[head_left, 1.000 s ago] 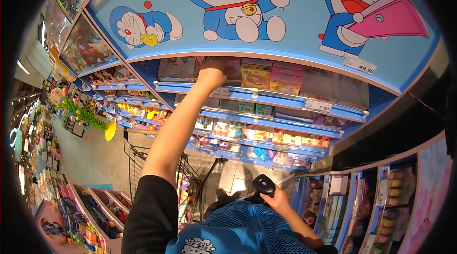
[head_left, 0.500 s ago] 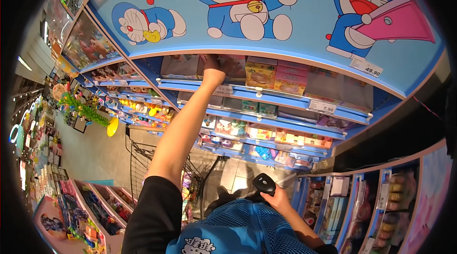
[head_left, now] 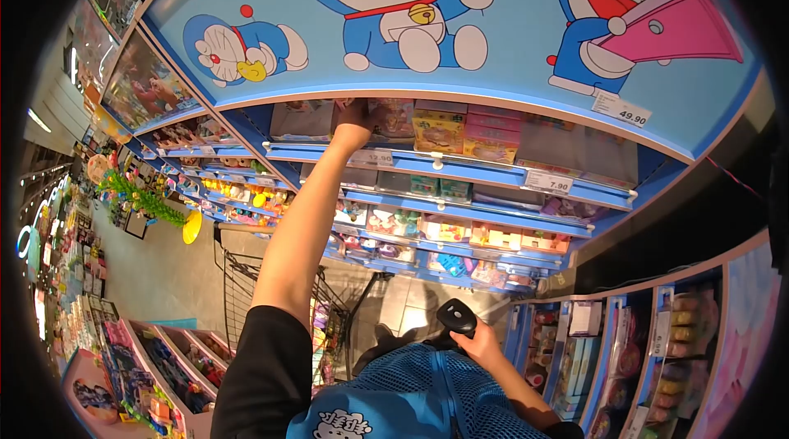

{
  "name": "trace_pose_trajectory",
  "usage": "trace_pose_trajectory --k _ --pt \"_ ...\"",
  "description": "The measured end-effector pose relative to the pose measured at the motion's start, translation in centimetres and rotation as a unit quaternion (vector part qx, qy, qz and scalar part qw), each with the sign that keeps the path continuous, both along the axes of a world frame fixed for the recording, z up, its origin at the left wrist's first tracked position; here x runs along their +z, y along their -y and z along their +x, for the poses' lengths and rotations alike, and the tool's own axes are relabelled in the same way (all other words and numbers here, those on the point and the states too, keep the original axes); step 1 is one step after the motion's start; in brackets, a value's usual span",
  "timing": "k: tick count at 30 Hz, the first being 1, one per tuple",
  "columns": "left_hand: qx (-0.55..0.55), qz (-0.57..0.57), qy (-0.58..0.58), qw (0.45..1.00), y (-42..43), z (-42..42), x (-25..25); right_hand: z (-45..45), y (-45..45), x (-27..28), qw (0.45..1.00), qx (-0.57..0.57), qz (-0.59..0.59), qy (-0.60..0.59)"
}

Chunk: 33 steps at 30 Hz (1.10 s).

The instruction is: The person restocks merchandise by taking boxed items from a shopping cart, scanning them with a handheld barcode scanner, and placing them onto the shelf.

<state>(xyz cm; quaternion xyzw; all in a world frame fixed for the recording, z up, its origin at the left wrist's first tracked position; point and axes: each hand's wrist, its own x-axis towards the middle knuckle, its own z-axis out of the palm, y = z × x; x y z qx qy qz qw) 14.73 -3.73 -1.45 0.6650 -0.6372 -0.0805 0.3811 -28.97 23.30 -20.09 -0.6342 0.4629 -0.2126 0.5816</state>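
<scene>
My left hand (head_left: pixel 353 128) reaches into the top shelf, beside a pinkish printed box (head_left: pixel 393 118). Its fingers are mostly hidden in the shadow under the panel, so their grip does not show. To the right of that box stand yellow boxes (head_left: pixel 439 131) and pink boxes (head_left: pixel 491 141) in stacks. Low in front of my body, my right hand (head_left: pixel 480 344) is closed around the lower part of a black barcode scanner (head_left: pixel 456 317), whose rounded head points up and away from me.
A cartoon panel (head_left: pixel 526 69) overhangs the shelf. Price tags (head_left: pixel 548 182) line the shelf edge (head_left: pixel 493 172). Below my left arm is a black wire shopping cart (head_left: pixel 238 299). A blue mesh bag (head_left: pixel 411 394) hangs at my front. More stocked shelves (head_left: pixel 575 365) stand at right.
The view has shifted slightly, so the shelf and panel sit a little further left. My left hand is still inside the top shelf; my right hand keeps its hold on the scanner.
</scene>
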Motion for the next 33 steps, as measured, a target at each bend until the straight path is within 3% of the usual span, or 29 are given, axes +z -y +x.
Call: trace_pose_trajectory --k 3,6,9,12,15,16,19,20,21,23,27,28,30,33 --pt "0.029 -0.029 0.049 0.998 0.5 0.5 -1.0 -0.1 -0.1 -0.1 1.000 0.004 0.003 -0.005" --pt "0.081 0.090 0.056 0.991 -1.4 -1.6 1.9 -0.2 -0.3 0.0 1.000 0.007 0.000 0.007" --pt "0.089 -0.025 -0.042 0.995 -2.3 -2.2 1.1 -0.1 -0.4 0.5 1.000 0.009 -0.007 0.019" --pt "0.061 -0.127 -0.060 0.988 -3.6 -2.3 1.3 0.0 -0.6 1.4 1.000 0.015 -0.015 0.023" --pt "0.095 -0.188 0.053 0.976 -6.2 -1.6 0.4 0.2 -0.5 1.2 1.000 0.020 -0.013 0.011" --pt "0.110 -0.148 0.021 0.983 -8.7 -2.8 1.7 0.3 -0.5 1.1 1.000 0.023 -0.009 0.004" --pt "0.061 -0.237 0.016 0.969 -15.2 -3.0 1.5 0.8 -0.2 1.3 0.998 0.033 -0.061 -0.001" --pt "0.080 -0.236 0.014 0.968 -17.8 -2.9 1.2 0.9 -0.2 1.7 0.999 0.029 0.001 0.030" --pt "0.104 -0.234 0.035 0.966 -20.3 -2.1 0.4 1.2 -0.2 2.0 0.998 0.029 0.016 0.048" --pt "0.163 -0.212 -0.052 0.962 -25.6 -0.7 -2.5 1.4 0.1 1.4 0.997 0.074 0.037 0.006" --pt "0.261 -0.140 -0.137 0.945 -38.5 1.5 -6.6 2.7 0.3 -1.3 0.988 0.142 -0.048 0.016" --pt "0.300 -0.116 -0.141 0.936 -42.0 2.1 -7.8 3.2 0.4 -0.9 0.986 0.167 -0.007 -0.016" --pt "0.380 -0.087 -0.174 0.904 -49.3 3.4 -10.2 4.9 0.8 0.7 0.968 0.221 0.082 -0.084" --pt "0.497 -0.014 -0.199 0.845 -60.1 4.0 -13.6 7.0 0.5 0.6 0.964 0.259 0.015 -0.050"
